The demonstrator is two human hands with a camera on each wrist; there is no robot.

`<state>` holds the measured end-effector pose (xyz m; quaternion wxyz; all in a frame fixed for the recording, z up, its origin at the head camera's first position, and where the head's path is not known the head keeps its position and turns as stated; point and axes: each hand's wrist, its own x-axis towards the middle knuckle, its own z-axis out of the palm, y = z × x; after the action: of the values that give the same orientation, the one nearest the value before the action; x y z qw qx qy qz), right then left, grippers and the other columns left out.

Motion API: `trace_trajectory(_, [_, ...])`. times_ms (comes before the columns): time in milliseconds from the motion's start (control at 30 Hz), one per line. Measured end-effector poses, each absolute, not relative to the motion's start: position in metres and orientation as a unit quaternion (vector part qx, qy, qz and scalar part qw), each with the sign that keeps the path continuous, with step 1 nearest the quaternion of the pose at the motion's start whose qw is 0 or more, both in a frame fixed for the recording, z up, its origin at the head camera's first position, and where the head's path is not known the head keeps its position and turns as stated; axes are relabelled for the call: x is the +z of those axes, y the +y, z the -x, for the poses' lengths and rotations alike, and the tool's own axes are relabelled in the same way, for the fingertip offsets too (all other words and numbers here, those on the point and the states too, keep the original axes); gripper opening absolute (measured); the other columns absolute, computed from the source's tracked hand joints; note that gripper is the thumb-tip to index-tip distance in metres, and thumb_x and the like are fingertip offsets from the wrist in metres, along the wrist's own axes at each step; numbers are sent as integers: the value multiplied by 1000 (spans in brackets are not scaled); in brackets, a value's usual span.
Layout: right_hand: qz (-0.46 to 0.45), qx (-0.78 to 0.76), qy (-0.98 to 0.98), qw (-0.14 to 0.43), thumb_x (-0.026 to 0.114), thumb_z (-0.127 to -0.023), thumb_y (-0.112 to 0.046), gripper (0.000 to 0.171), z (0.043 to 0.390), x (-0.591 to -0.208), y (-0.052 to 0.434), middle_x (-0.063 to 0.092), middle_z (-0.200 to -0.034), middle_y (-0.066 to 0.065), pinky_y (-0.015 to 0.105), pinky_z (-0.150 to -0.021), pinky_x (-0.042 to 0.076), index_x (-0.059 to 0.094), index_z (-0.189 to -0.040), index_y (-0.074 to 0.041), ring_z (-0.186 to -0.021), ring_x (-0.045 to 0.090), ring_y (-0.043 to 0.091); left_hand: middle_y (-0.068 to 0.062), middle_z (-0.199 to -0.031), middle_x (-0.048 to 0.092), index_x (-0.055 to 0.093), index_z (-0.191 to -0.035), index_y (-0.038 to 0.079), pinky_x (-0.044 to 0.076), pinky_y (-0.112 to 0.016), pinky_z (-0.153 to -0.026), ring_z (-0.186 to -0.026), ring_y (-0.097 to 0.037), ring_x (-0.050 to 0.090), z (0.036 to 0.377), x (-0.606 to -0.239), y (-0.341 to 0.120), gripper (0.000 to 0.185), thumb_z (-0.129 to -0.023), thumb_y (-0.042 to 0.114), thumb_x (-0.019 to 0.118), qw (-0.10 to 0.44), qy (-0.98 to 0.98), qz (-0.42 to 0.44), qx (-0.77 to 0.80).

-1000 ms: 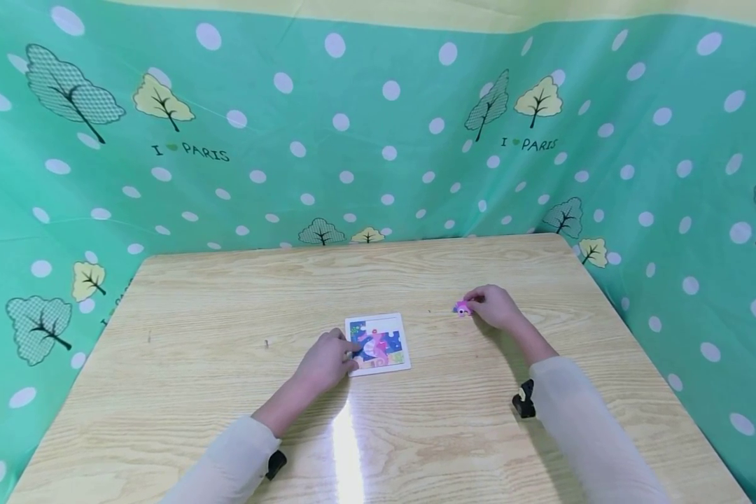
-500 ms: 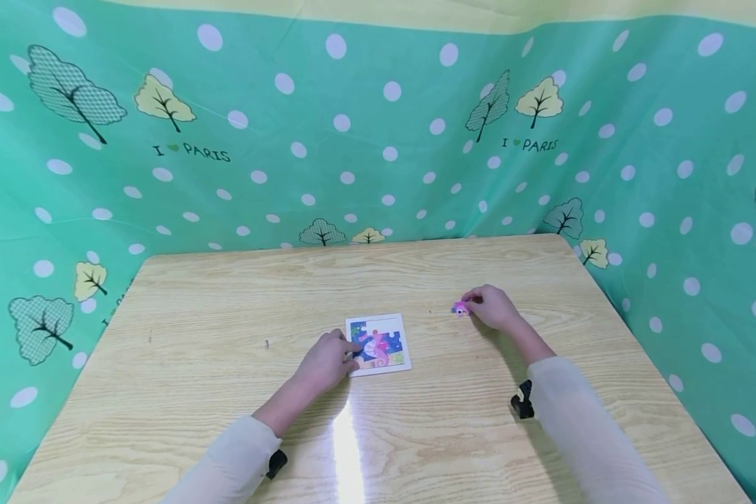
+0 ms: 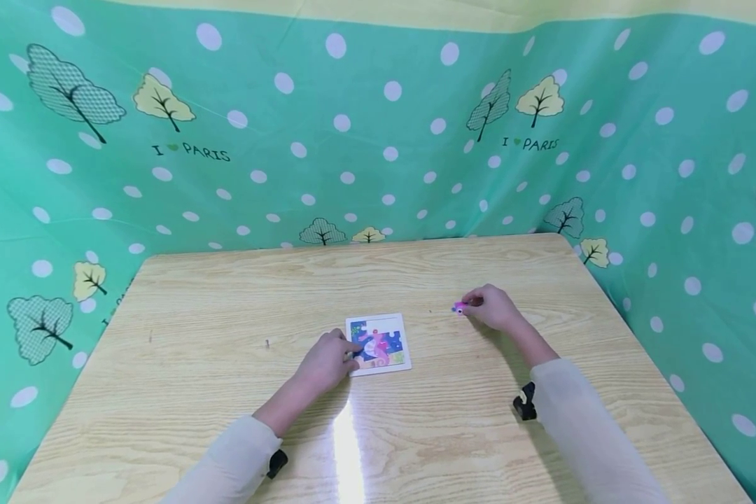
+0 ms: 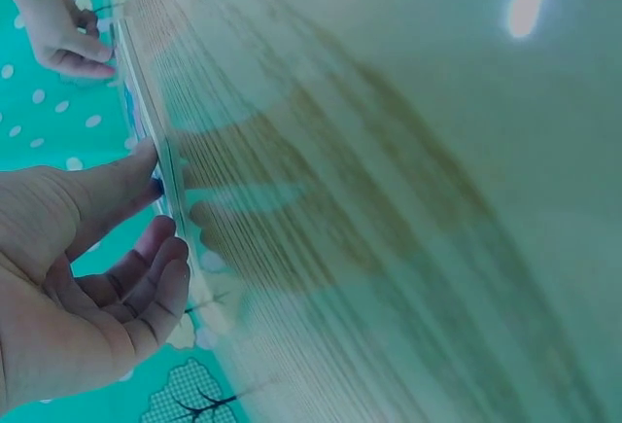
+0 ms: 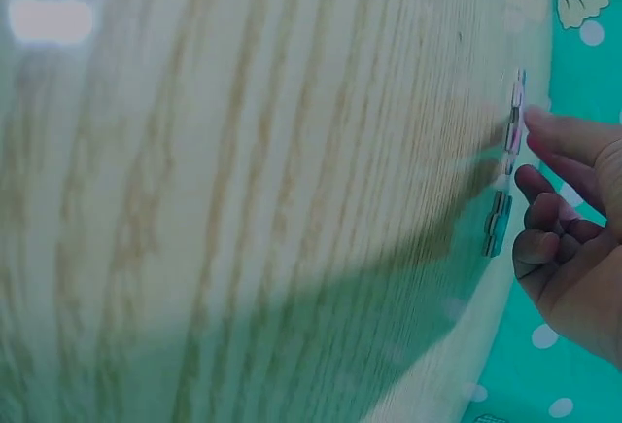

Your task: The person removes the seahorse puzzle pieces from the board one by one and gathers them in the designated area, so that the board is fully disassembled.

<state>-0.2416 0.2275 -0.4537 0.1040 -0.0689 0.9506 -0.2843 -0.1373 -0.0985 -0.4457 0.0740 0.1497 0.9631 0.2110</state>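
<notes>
1. Puzzle tray [image 3: 406, 350]: flat on the tabletop [image 3: 220, 406], between your hands and nearer the left. Seahorse picture part filled; pale gap [image 3: 381, 326] along the far side.
2. Loose pieces [image 3: 458, 307]: pink and blue, right of the tray and well apart from it, under your right fingertips. Right wrist view shows them edge-on, low to the tabletop; exact count cannot be told.
3. Left hand [image 3: 324, 357]: fingers relaxed, tips resting on the tray's left side, not wrapped round it. Judgement: light, steady pressure there should stop the tray sliding; keep your fingertips off the gap.
4. Right hand [image 3: 494, 308]: fingertips at the pieces; whether you are pinching one or only touching, cannot tell. Judgement: take one by opposite edges, match its picture and tabs against the gap, then press straight down. Forcing a misaligned tab could lift its neighbours.
</notes>
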Motion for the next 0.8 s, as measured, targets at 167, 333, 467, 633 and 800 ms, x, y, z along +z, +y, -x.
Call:
trace_trajectory(167, [79,-278,953,96,62,-81,-20,25,240,-452,226,57,-89,10,28,-66,42,65,-99,-4,-80,49,21,-6,-87,53,65,-106,9,37,-22,-58,-69,-13,41,136,-445,-99,30,-77,18,66,72,963,-150,211])
trace_trajectory(333, [81,-260,959,82,61,-82,-19,24,241,-453,223,56,-89,10,31,-69,43,65,-100,-4,-82,49,22,-5,-84,51,65,-106,9,35,-21,-56,-65,-12,39,136,-445,-98,30,-77,17,65,73,962,-148,215])
trace_trajectory(467, [78,-251,962,80,59,-83,-19,25,242,-456,223,55,-91,11,33,-71,43,64,-102,-4,-83,50,22,-5,-83,51,65,-106,9,35,-20,-56,-65,-12,39,136,-447,-98,30,-77,17,65,74,962,-148,216])
trace_trajectory(633, [75,-251,962,76,59,-83,-19,25,243,-460,224,55,-93,12,35,-74,44,64,-103,-4,-85,50,23,-5,-84,52,65,-105,9,36,-21,-57,-66,-12,40,135,-447,-98,29,-77,17,65,72,963,-146,214])
trace_trajectory(800, [74,-254,962,71,59,-83,-19,25,243,-459,225,54,-94,12,36,-74,44,64,-103,-5,-86,51,23,-6,-86,53,66,-105,9,37,-21,-58,-66,-12,41,136,-446,-97,28,-77,17,65,72,963,-138,218])
